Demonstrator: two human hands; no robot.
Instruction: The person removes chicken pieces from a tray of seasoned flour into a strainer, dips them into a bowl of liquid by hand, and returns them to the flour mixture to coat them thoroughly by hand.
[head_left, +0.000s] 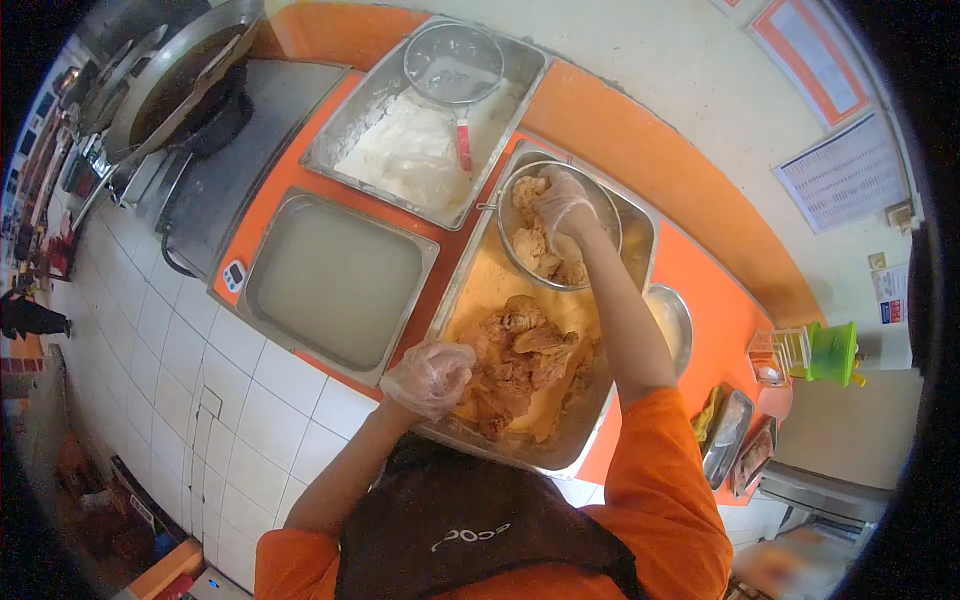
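Observation:
My right hand (564, 199), in a clear plastic glove, reaches into a round wire-mesh strainer (616, 225) holding coated meat pieces (531, 246); its fingertips are partly hidden, so a grip cannot be made out. The strainer rests over the far part of a deep metal tray (652, 225) of orange-yellow breading flour (487, 289). Reddish-brown meat pieces (525, 345), seemingly chicken, are heaped in the nearer part of that tray. At the tray's left edge is my left hand (431, 379), also gloved, with curled fingers beside the heap; whether it holds anything cannot be told.
Left of the tray stands a metal pan of cloudy liquid (337, 281). Beyond it, a tray of white flour (405, 142) holds a red-handled strainer (463, 142). A white timer (235, 275) lies near the counter's left edge. A large wok (180, 82) sits upper left; a metal bowl (679, 330) is at right.

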